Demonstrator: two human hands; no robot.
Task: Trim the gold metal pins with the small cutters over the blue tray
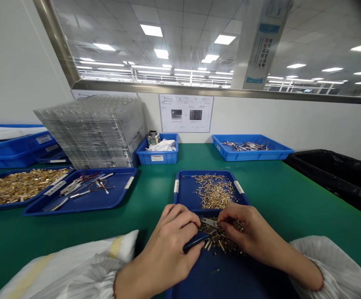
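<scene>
My left hand [170,241] is closed around blue-handled pliers [199,237], whose metal jaws point right toward my other hand. My right hand [245,232] pinches a small gold metal pin at the plier jaws, over a heap of gold pins [222,241]. Both hands rest in a blue tray [186,189] in front of me. A second, looser pile of thin gold pins [214,190] lies in the far half of that tray.
To the left lie a blue tray with tools and wires [83,191] and a tray of gold parts [18,185]. Behind stand stacked clear plastic trays [96,131], a small blue bin [158,151], another blue tray [249,147] and a black-lined bin [339,174] at right.
</scene>
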